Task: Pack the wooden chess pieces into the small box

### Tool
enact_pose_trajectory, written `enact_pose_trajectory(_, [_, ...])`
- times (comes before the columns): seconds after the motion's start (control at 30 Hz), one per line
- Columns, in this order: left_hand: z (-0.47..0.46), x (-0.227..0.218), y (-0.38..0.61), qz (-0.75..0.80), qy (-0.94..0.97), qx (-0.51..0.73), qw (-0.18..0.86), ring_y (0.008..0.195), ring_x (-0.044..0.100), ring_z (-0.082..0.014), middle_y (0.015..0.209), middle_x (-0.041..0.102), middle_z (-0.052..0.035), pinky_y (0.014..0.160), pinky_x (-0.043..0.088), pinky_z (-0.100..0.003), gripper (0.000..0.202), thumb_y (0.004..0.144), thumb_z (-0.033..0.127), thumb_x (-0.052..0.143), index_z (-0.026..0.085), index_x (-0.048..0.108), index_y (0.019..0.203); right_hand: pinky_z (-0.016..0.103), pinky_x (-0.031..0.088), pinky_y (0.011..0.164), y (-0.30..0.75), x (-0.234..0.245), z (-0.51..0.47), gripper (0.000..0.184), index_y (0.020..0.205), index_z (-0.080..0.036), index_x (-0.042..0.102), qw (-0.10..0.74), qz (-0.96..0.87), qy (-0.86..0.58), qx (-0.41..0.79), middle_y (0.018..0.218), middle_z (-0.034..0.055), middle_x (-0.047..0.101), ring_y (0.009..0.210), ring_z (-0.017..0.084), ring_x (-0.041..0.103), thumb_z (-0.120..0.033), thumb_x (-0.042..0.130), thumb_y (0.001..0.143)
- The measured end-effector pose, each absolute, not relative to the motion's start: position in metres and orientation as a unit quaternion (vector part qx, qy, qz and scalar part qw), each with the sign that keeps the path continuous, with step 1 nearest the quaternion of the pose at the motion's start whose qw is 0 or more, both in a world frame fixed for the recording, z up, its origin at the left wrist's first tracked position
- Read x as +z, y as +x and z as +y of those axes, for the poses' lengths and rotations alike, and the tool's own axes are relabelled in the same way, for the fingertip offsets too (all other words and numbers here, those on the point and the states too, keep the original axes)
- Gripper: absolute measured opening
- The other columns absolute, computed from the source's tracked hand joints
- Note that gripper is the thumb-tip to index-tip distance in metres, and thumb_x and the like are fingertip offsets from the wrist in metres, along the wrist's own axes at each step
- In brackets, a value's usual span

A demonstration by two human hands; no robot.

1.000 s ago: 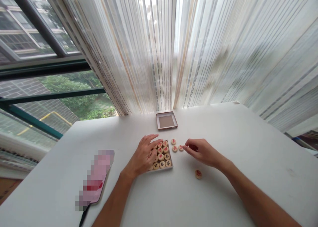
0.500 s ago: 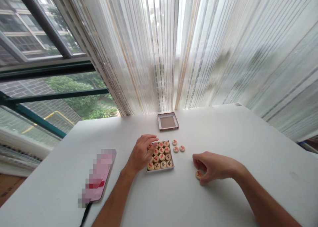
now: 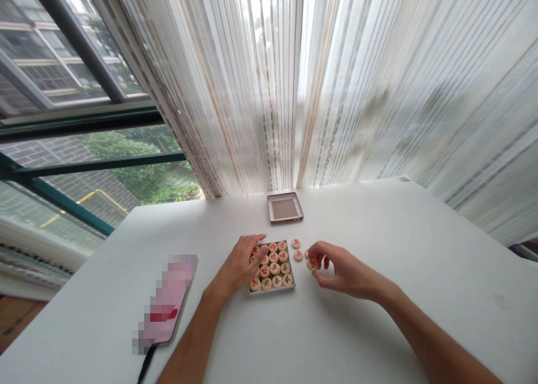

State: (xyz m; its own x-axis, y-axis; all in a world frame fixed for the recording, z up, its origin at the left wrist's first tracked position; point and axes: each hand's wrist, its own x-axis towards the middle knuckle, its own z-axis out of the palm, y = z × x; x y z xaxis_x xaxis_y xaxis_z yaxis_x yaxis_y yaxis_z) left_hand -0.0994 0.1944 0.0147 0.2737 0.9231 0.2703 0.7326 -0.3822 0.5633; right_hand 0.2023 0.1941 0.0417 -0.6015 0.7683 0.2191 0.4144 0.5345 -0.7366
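Note:
A shallow open box [image 3: 272,291] holds rows of round wooden xiangqi pieces [image 3: 274,268], some with red characters and some with black. Over the box's left side lies my left hand [image 3: 239,265], fingers stretched out and thumb above the pieces, hiding part of the left column. Between thumb and fingertips, my right hand [image 3: 340,269] pinches a red-marked xiangqi piece [image 3: 311,264] just right of the box. Loose red pieces sit beside it: one at the back [image 3: 296,243], one nearer [image 3: 298,255], and a third [image 3: 306,254] mostly covered by the held piece and fingers.
The box lid [image 3: 285,208] lies inside up at the back of the white table [image 3: 399,227]. On the left is a pink phone-like object [image 3: 174,300], partly pixelated, with a black strap [image 3: 145,364]. Striped curtains [image 3: 277,92] and a window stand behind.
My right hand has moved left and away from me, carrying the xiangqi piece from the open table to beside the loose ones. My left hand has stayed at the box.

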Motion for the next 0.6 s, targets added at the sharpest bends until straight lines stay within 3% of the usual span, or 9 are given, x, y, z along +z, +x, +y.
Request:
enact_pose_trajectory(0.3, [0.185,0.032,-0.077,0.498,0.784,0.346,0.132,0.11,0.058,-0.0252,0.115,0.067,-0.0079,0.1,0.045,-0.044,0.025,0.096,0.036,0.054,0.022,0.065,0.114,0.026,0.053,0.069,0.176,0.018,0.192,0.015,0.101,-0.021,0.06,0.346,-0.815,-0.328,0.33,0.083,0.0007,0.064,0.072,0.013,0.059,-0.021,0.065,0.087])
enact_pose_trajectory(0.5, [0.168,0.037,-0.052,0.44,0.765,0.355,0.31,0.09,0.067,-0.0202,0.101,0.073,-0.0059,0.084,0.053,-0.032,0.023,0.089,0.036,0.066,0.022,0.068,0.107,0.027,0.055,0.068,0.162,0.004,0.183,0.017,0.104,-0.022,0.061,0.408,-0.796,-0.321,0.311,0.082,0.0015,0.064,0.07,0.014,0.06,-0.029,0.066,0.089])
enact_pose_trajectory(0.6, [0.167,0.034,-0.047,0.452,0.736,0.355,0.359,0.075,0.065,-0.0166,0.093,0.073,-0.0052,0.067,0.052,-0.027,0.023,0.087,0.037,0.068,0.02,0.068,0.102,0.028,0.054,0.069,0.163,0.004,0.181,0.013,0.103,-0.022,0.06,0.416,-0.803,-0.307,0.295,0.087,0.0031,0.065,0.073,0.014,0.06,-0.027,0.064,0.091])
